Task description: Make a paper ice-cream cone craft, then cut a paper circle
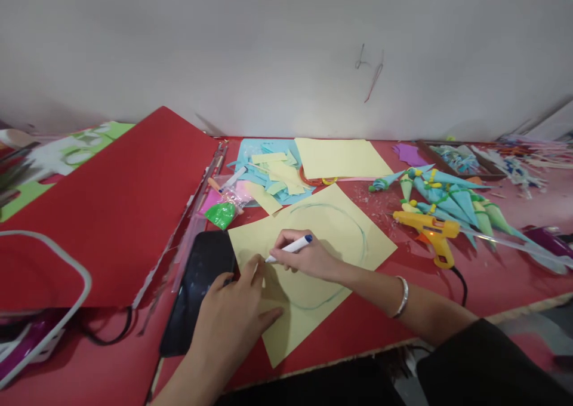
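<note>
My right hand [308,259] grips a white marker [293,246] with a blue end, its tip low over a pale yellow sheet of paper [286,343]. On that sheet runs a thin greenish curved line [363,239], a large round outline partly covered by my hands. My left hand [237,307] rests on the sheet's left part with fingers apart, close to the marker tip. Beneath its wrist side lies a black smartphone [197,292], partly under the hand.
Blue and yellow paper scraps [273,173] and another yellow sheet [342,158] lie behind. At right sit a yellow glue gun [430,233] and several blue and green paper cones [452,200]. A large red sheet [129,215] covers the left. A white wall [277,54] bounds the table.
</note>
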A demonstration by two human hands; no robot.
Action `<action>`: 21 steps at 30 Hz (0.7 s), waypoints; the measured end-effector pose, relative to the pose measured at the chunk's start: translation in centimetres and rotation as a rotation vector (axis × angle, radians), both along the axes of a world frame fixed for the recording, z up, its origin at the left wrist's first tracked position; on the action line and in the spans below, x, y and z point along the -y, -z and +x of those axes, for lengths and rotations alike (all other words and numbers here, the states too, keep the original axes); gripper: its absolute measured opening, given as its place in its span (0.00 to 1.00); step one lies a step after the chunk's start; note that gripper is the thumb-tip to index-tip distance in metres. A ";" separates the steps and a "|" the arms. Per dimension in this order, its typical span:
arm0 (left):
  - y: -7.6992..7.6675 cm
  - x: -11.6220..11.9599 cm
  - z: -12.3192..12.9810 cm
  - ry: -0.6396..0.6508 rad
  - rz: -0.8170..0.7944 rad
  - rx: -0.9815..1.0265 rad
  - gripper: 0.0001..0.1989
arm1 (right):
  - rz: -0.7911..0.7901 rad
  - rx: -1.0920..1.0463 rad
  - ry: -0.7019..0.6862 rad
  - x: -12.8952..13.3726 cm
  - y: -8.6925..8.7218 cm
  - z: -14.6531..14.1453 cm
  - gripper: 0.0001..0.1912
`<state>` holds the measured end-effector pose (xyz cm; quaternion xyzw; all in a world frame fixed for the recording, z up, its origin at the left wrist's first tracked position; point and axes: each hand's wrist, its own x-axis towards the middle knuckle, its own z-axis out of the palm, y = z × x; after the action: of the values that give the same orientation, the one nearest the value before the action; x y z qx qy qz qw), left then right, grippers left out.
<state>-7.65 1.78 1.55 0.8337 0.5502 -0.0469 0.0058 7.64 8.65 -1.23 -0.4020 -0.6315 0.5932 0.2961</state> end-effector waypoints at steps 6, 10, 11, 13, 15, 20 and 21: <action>0.4 0.2 -0.1 -0.028 -0.011 -0.002 0.21 | 0.143 -0.008 -0.005 -0.3 1.0 -0.4 0.12; 0.6 0.2 -0.2 -0.015 -0.007 0.019 0.21 | 0.192 0.014 -0.050 0.0 0.7 -0.1 0.12; 0.7 0.2 -0.2 -0.012 -0.004 0.019 0.21 | 0.192 0.026 -0.058 0.1 0.7 0.1 0.11; 0.6 0.1 -0.2 -0.008 -0.001 0.016 0.21 | 0.196 0.049 -0.072 0.3 0.5 0.3 0.10; 0.5 0.1 -0.1 -0.012 -0.006 -0.001 0.21 | 0.205 0.065 -0.096 0.5 0.4 0.6 0.09; 0.1 -0.1 0.0 0.010 -0.041 0.019 0.17 | 0.208 0.123 -0.177 1.4 0.2 1.3 0.08; 0.2 -0.1 0.0 0.013 -0.038 0.028 0.17 | 0.197 0.148 -0.186 1.5 0.2 1.5 0.08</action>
<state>-7.65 1.85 1.36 0.8377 0.5434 -0.0457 0.0292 9.12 7.11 -1.43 -0.3533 -0.7413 0.5221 0.2305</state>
